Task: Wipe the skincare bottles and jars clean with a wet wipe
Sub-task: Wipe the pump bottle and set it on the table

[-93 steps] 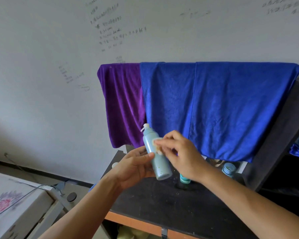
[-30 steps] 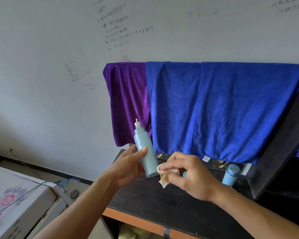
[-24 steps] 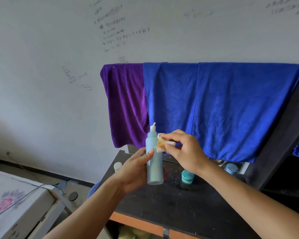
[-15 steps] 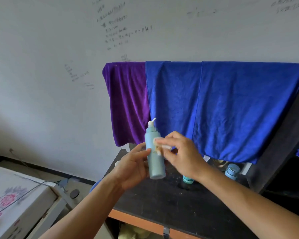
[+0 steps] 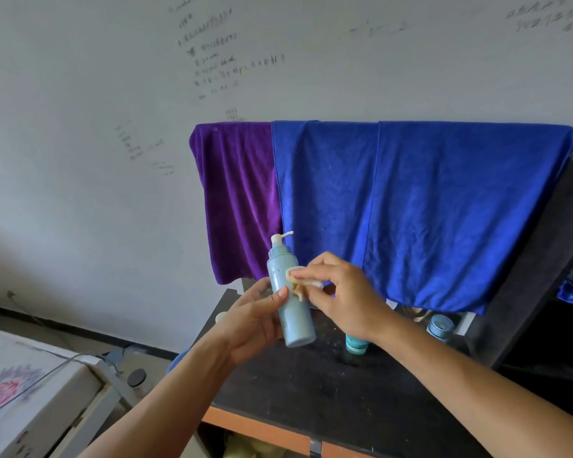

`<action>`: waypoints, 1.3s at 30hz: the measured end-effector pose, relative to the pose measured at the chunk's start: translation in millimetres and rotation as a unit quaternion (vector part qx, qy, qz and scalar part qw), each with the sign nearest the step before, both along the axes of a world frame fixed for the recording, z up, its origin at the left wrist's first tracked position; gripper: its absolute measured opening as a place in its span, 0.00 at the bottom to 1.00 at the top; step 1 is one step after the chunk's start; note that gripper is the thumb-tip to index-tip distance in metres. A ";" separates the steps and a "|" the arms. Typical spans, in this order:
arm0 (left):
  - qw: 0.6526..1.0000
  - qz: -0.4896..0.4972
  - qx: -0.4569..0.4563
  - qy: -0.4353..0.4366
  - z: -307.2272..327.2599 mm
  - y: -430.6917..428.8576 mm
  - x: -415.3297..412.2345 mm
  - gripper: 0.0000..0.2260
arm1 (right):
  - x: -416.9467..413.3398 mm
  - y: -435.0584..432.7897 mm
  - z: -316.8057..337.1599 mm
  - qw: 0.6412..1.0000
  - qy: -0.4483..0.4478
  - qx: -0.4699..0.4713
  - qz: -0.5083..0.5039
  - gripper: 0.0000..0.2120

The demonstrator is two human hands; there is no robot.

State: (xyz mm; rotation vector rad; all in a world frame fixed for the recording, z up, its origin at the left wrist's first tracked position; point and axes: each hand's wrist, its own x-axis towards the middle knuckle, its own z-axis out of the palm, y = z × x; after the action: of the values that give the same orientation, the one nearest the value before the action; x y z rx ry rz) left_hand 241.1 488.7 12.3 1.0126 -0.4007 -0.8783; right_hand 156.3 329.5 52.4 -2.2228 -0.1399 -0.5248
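While the pump bottle [image 5: 290,302] is gripped at centre frame above the dark table [image 5: 311,391] by the curled fingers of the left hand [image 5: 252,322], the wet wipe [image 5: 298,280] pinched in the right hand [image 5: 341,295] is best drawn firmly down its full length.

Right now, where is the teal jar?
In the head view, the teal jar stands on the black table, below the right hand, left of the blue jar.
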 end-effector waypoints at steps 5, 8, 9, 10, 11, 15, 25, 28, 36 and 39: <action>0.996 0.062 0.063 -0.004 -4.0 11.5 6.5 0.31 | -31.8 5.8 -23.4 0.993 0.088 -0.032 0.071 0.10; 0.998 0.039 0.041 -0.014 -4.2 5.3 2.0 0.26 | -23.0 2.0 -19.2 0.997 0.041 0.055 0.027 0.10; 0.999 0.026 0.031 -0.017 -3.5 2.4 -0.6 0.23 | -19.8 1.8 -17.5 0.997 0.034 0.062 0.024 0.10; 1.000 0.015 0.024 -0.014 -2.6 0.7 -2.8 0.20 | -17.8 2.5 -17.5 0.997 0.031 0.063 0.021 0.11; 1.000 0.004 0.016 -0.003 -2.2 0.4 -3.6 0.18 | -16.8 2.7 -19.7 0.997 0.029 0.067 0.019 0.12; 0.999 -0.048 -0.014 0.016 -0.9 9.1 -2.4 0.22 | -18.5 -1.2 -25.5 0.994 0.036 0.098 0.022 0.14; 0.999 -0.026 0.023 -0.038 0.7 12.5 -4.6 0.26 | 5.8 3.2 -0.7 0.999 -0.036 0.000 -0.036 0.12; 0.999 -0.001 0.016 -0.037 0.1 22.9 3.7 0.29 | -21.4 13.6 -17.5 0.998 0.011 -0.013 0.063 0.11; 0.999 0.004 0.032 -0.016 3.9 19.6 -1.2 0.37 | -8.2 -2.5 -0.3 0.997 -0.007 0.076 -0.023 0.12; 0.999 -0.011 0.039 -0.025 4.1 8.9 -7.0 0.33 | 10.8 -3.6 4.2 0.999 -0.003 0.046 -0.023 0.14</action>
State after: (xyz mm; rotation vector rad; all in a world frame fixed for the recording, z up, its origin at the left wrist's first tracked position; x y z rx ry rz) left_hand 234.2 497.6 16.5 1.1054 -0.4226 -0.8966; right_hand 167.2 325.9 56.6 -2.1397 -0.0662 -0.5511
